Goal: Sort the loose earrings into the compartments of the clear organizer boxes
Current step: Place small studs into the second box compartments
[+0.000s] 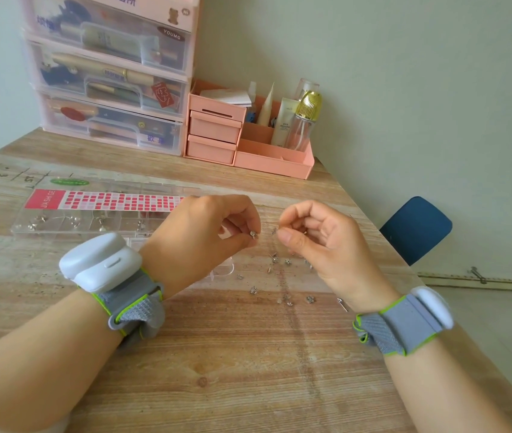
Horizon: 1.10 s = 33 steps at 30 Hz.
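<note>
My left hand pinches a small silver earring between thumb and fingertips, held just above the table. Close beside it, my right hand has its fingers curled and pinches another tiny silver earring. Several loose silver earrings lie scattered on the wood below and between both hands. A clear organizer box lies to the left, with small silver earrings in some of its front compartments and a red-and-pink label sheet across it. My left wrist hides part of a second clear box.
Pink-framed clear drawers stand at the back left. A pink desk organizer with bottles and tubes sits behind the work area. A blue chair is past the table's right edge. Both wrists wear grey bands with white devices.
</note>
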{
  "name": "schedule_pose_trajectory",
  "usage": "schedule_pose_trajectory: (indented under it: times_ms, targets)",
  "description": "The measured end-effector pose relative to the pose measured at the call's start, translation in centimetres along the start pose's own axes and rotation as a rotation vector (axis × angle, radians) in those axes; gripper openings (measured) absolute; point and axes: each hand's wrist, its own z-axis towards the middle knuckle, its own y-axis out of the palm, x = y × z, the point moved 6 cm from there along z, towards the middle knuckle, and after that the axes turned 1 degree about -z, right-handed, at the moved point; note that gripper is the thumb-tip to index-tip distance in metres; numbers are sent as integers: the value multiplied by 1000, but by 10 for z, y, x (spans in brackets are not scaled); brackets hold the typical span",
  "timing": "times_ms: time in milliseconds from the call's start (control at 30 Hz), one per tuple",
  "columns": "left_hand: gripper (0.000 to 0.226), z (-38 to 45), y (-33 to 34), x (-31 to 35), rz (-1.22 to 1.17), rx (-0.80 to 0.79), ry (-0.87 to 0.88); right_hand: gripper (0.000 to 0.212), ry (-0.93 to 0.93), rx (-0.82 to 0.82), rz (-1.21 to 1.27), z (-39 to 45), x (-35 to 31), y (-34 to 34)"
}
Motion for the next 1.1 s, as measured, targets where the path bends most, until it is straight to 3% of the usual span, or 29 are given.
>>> schedule_pose_trajectory:
  times_ms: [167, 933, 1100]
  targets:
    - [14, 0, -2, 3, -24, 43, 14, 22, 13, 19, 197, 3, -3, 7]
    - [21, -2, -12, 14, -115, 135, 69, 33, 87, 170, 445, 0, -8, 6]
    - [23, -2, -12, 13, -198, 142, 60, 33, 120, 133, 454, -1, -9, 8]
